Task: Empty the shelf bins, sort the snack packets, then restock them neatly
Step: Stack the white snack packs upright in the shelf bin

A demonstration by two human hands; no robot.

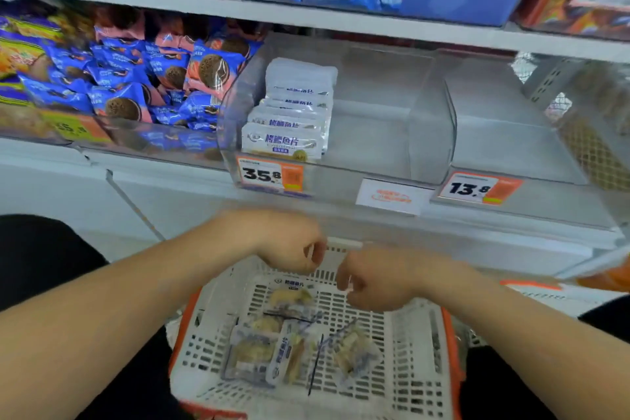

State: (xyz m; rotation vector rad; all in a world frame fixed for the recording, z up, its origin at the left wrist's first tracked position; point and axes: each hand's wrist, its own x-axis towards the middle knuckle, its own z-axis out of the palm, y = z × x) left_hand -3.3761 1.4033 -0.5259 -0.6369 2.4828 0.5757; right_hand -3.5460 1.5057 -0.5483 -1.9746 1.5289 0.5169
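Observation:
My left hand [293, 245] and my right hand [370, 281] hover close together over the back of a white slotted basket [414, 351] with an orange rim. Both are motion-blurred, their fingers curled, and no packet shows in either. Several clear fish-snack packets [289, 341] lie loose on the basket floor below them. On the shelf above, a clear bin [392, 133] holds a neat upright row of white fish-slice packets [289, 116] along its left side. The remainder of that bin is bare.
To the left, another bin is heaped with blue and pink sandwich-cookie packets [136, 78]. A bare clear bin [504, 133] stands to the right, above a 13.8 price tag [477, 188]. Biscoff and cookie boxes fill the shelf above. A mesh bag [593, 147] hangs at far right.

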